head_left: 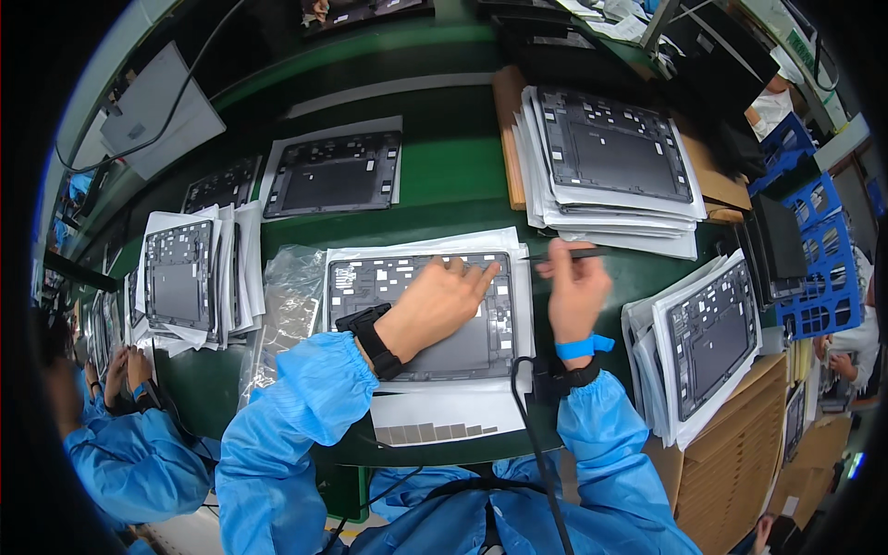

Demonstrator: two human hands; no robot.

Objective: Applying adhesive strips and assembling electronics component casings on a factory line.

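Under the left hand (442,298), laid flat and open, a grey panel (421,314) is steadied, while thin tweezers (566,253) are pinched in the right hand (575,289).

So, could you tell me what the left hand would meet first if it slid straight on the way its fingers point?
Probably the dark slim tool held in the right hand: the left hand lies on the open tablet shell, fingers pointing up-right toward it. Depth is unclear.

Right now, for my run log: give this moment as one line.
left hand: flat on grey tablet shell | right hand: pinching thin black tool | shell on white sheet
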